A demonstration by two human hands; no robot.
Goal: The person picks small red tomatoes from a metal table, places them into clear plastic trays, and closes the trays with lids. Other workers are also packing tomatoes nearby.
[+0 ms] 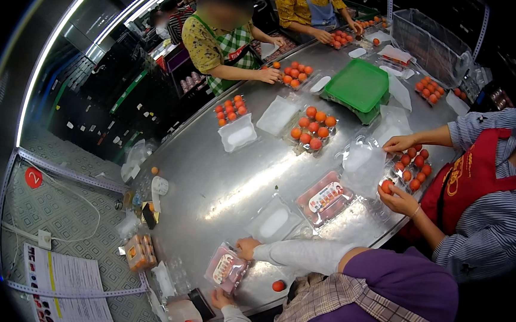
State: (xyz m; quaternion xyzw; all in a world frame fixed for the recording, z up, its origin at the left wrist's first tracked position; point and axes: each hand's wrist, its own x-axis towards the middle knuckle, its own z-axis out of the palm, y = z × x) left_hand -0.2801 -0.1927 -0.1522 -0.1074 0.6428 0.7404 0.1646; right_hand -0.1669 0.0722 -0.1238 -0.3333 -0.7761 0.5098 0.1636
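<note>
A clear plastic clamshell pack (228,269) with a printed label lies at the table's near edge, reddish fruit showing through it. My right hand (247,248) grips its upper right corner. At its lower edge my left hand (222,298) holds on with the fingers, partly hidden by the pack. Just right of the pack sits a single round orange-red fruit (279,286). Beyond my right forearm lies an open clear tray with a white pad (274,218). A closed, labelled fruit pack (325,199) rests farther up to the right.
A co-worker in a red apron (449,183) handles fruit at right; others work across the metal table (234,186). A green crate (357,85), open fruit trays (313,129) and a lined basket (430,45) stand beyond. Packed fruit (140,252) and a paper roll (160,185) lie left.
</note>
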